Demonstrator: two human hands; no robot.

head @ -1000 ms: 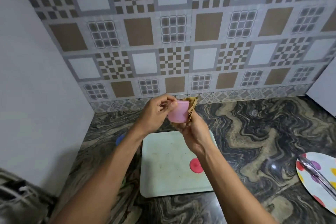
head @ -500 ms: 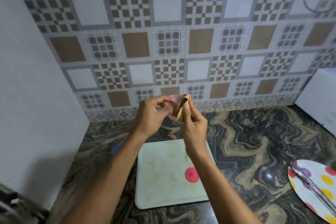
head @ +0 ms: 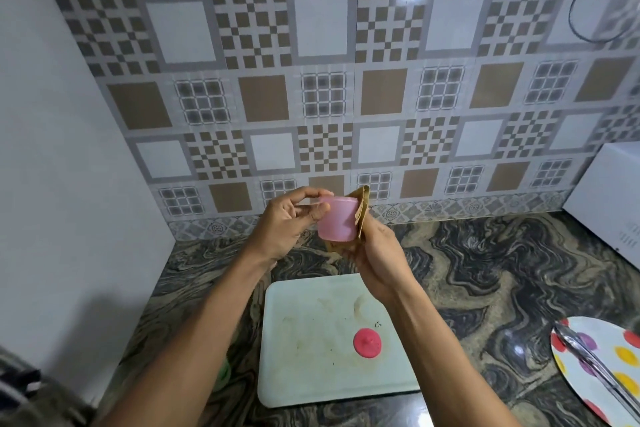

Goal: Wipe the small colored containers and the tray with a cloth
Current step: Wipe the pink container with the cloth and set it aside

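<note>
pink container (head: 336, 218) upright, mouth up | left hand (head: 284, 222) rim | right hand (head: 377, 253) cloth (head: 362, 210)

one head-worn view looks forward and down (close in) at countertop (head: 485, 270) and tiled wall (head: 322, 87).

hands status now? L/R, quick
Left hand: closed, fingertips pinching the rim of the pink container, held up over the tray.
Right hand: closed on the tan cloth, pressing it against the container's side.
</note>
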